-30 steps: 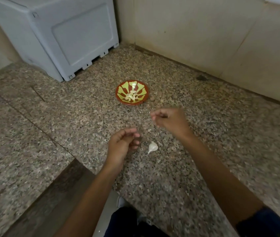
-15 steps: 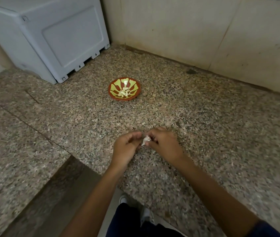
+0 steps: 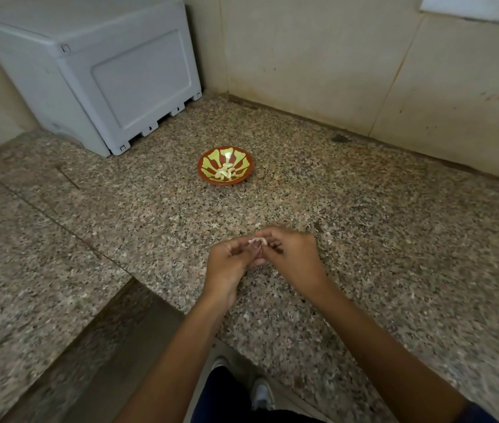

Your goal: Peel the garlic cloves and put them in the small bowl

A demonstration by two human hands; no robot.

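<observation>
Garlic clove (image 3: pixel 257 240) sits up in the air between two hands, over the counter (image 3: pixel 364 239). It is small and pale. The left hand (image 3: pixel 230 264) has its fingers curled in, and its thumb and fingertips pinch the clove from the left side. The right hand (image 3: pixel 294 257) has curled fingers too, and its fingertips pinch the same clove from the right side. Both hands touch each other at the clove. I cannot tell how much skin is on the clove, because the fingers hide most of it.

Farther back on the counter stands the bowl (image 3: pixel 204 166). It is red with yellow-green shapes inside. A little heap of peeled cloves (image 3: pixel 225 173) lies in the middle of it. The bowl is well apart from the hands.

At the back left is a grey box (image 3: pixel 105 71). A wall (image 3: pixel 333 56) runs behind the counter.
</observation>
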